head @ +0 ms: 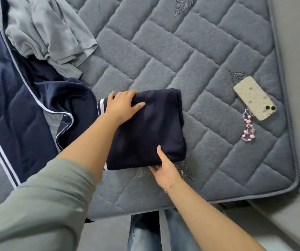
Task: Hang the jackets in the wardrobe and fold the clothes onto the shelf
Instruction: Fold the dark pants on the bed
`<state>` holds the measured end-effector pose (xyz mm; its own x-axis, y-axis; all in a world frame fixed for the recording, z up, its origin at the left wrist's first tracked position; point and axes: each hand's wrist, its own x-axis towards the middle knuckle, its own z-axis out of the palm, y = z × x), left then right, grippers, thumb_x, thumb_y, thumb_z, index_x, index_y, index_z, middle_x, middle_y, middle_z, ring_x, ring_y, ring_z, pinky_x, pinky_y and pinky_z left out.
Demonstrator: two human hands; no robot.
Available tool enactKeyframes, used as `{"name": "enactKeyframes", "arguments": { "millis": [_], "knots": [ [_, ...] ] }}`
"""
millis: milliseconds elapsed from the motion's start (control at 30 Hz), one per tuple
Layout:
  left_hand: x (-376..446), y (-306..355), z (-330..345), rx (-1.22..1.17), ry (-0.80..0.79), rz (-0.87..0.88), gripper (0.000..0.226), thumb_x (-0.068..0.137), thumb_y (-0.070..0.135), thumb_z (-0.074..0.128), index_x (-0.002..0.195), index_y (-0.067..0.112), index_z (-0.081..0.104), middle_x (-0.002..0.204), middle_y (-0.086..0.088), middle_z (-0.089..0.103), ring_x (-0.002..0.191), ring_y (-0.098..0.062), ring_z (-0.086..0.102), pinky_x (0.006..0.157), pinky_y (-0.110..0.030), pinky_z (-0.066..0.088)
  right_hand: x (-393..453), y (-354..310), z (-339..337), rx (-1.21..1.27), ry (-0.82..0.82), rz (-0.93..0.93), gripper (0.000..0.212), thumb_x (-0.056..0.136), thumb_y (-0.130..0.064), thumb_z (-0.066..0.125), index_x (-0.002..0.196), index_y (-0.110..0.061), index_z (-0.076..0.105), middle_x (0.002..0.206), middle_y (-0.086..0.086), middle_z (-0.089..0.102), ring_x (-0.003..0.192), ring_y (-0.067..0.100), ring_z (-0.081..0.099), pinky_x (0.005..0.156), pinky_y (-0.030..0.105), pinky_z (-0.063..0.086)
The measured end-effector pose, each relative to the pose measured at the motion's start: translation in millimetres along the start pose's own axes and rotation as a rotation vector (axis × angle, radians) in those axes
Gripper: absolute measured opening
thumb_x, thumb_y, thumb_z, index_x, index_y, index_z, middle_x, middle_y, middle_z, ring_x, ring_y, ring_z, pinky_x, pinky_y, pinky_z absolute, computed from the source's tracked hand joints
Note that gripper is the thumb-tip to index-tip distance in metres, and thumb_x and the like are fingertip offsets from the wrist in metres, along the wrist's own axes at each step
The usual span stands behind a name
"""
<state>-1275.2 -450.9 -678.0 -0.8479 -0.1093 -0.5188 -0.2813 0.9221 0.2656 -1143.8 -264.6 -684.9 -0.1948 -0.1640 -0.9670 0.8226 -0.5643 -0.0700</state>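
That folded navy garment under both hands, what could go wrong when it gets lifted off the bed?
The folded navy garment is gripped only at its near edge by the right hand; the left hand lies flat on top, so the folds might slump open. The phone sits near the mattress edge and could get knocked off.

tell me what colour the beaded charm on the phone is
Pink; the beaded charm shows clearly in the head view, lying on the mattress.

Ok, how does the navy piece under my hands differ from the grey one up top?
The navy garment is folded into a neat block; the grey garment lies crumpled. Both hands, left hand and right hand, touch the navy; none touches the grey. Both lie on the mattress.
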Motion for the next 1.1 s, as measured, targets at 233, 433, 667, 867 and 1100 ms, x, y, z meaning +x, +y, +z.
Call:
{"name": "enactKeyframes", "arguments": {
  "millis": [233, 433, 667, 867, 1100],
  "knots": [
    [-85.0, -35.7, 26.2, -0.732, -0.576, -0.405, 0.061, 0.068, 0.066, 0.074, 0.114, 0.026, 0.066, 0.113, 0.004, 0.072, 0.092, -0.010, 0.069, 0.081, -0.025, 0.055, -5.1, -79.0, -47.6, -0.279, 0.036, -0.284, 0.046, 0.077, -0.021, 0.081, 0.118, -0.008, 0.066, 0.108, 0.011, 0.073, 0.099, 0.025, 0.071, 0.079, 0.036, 0.058],
    [-128.7, -25.9, 75.5, -1.223, -0.507, -0.456, 0.067, 0.065, 0.053, 0.085, 0.122, 0.027, 0.061, 0.119, 0.007, 0.070, 0.109, -0.009, 0.067, 0.100, -0.032, 0.048, 2.5, -123.3, -54.7, -0.580, -0.088, -0.255, 0.065, 0.069, -0.038, 0.085, 0.126, -0.020, 0.060, 0.116, 0.000, 0.072, 0.106, 0.017, 0.069, 0.083, 0.031, 0.056],
    [-112.4, -6.0, 35.1, -1.530, -0.317, -0.430, 0.053, 0.078, 0.044, 0.078, 0.125, 0.022, 0.064, 0.121, 0.001, 0.070, 0.110, -0.017, 0.067, 0.090, -0.032, 0.052, -18.9, -142.9, 7.3, -0.653, -0.189, -0.398, 0.047, 0.074, -0.024, 0.083, 0.117, -0.012, 0.067, 0.110, 0.004, 0.074, 0.101, 0.020, 0.070, 0.074, 0.027, 0.058],
    [-130.8, -5.0, -56.5, -1.303, 0.279, -0.047, 0.055, 0.069, 0.023, 0.082, 0.120, 0.013, 0.062, 0.114, 0.008, 0.071, 0.108, -0.003, 0.064, 0.089, -0.019, 0.052, -88.7, -165.1, 64.6, -0.812, -0.362, -0.966, 0.026, 0.079, -0.007, 0.077, 0.101, -0.021, 0.069, 0.096, -0.014, 0.074, 0.091, 0.001, 0.066, 0.080, 0.020, 0.050],
    [-190.8, -45.7, 1.7, -0.384, 0.386, 0.219, 0.057, 0.072, 0.003, 0.068, 0.128, 0.011, 0.061, 0.143, -0.006, 0.050, 0.128, -0.022, 0.049, 0.106, -0.037, 0.038, -82.4, -146.9, -14.1, -1.948, -0.436, -1.366, 0.068, 0.069, 0.016, 0.057, 0.132, -0.010, 0.059, 0.144, 0.002, 0.051, 0.134, 0.024, 0.046, 0.112, 0.037, 0.035]
  ]
}}
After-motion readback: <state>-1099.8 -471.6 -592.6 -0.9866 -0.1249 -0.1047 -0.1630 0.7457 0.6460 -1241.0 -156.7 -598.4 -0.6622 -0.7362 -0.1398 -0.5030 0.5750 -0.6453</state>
